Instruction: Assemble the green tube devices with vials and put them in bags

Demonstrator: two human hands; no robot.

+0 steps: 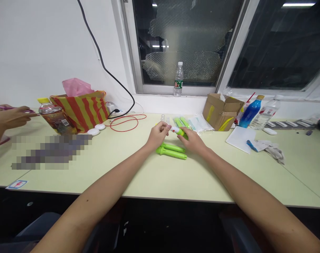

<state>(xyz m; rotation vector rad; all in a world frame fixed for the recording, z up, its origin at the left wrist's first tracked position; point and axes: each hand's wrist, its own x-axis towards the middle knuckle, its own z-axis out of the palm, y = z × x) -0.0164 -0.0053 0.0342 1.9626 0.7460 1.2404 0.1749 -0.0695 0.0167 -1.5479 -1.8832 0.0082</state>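
A green-and-white tube (176, 130) with a red spot on its white part is held over the table by my right hand (193, 141), whose fingers wrap its green end. My left hand (158, 135) is closed in a pinch at the white end; what lies between its fingertips is too small to make out. Just below my hands, two bright green plastic tubes (173, 153) lie side by side on the table. Beyond them are small clear plastic pieces (163, 117) and a clear bag with more green parts (182, 122).
Behind stand an open cardboard box (219, 111), a blue bottle (251, 111) and a clear bottle (265, 113). A glove (273, 150) lies right. Left are a striped bag (83, 110), a tea bottle (57, 118), a red cable (124, 123) and another person's hand (13, 117).
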